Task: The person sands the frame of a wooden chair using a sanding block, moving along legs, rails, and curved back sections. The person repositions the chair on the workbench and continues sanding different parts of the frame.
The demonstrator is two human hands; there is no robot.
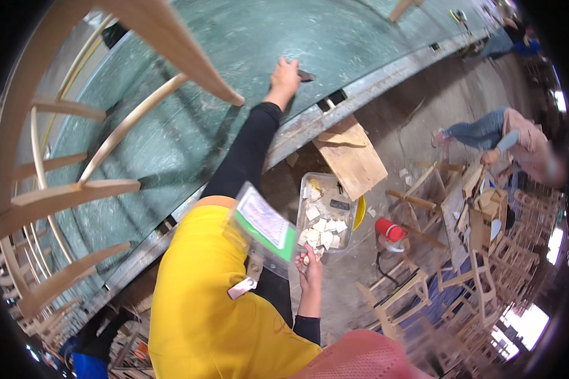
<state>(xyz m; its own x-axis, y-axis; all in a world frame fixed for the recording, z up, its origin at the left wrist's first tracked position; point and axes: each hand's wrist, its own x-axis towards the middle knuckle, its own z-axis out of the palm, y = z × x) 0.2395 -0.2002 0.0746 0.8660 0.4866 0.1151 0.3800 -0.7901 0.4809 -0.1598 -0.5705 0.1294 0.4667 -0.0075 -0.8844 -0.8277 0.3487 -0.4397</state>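
My left hand [285,77] rests on the green tabletop [335,44], its fingers curled round a dark flat piece [306,76] whose kind I cannot make out. Lower down, my right hand [310,270] is closed on a small pale piece [314,255] at the near rim of a clear plastic tub [305,196]. Inside the tub lie several pale angular pieces [326,237] and a dark rectangular block [340,205]. A wooden chair frame [171,57] with curved spindles stands over the table's left side, close to my left arm.
A wooden board [354,158] lies beside the table's metal edge [367,88], above the tub. On the floor are a red container [391,230] and wooden frames [401,297]. At the right, another person [518,142] bends over a wooden workbench [458,208]. A badge [263,221] hangs before me.
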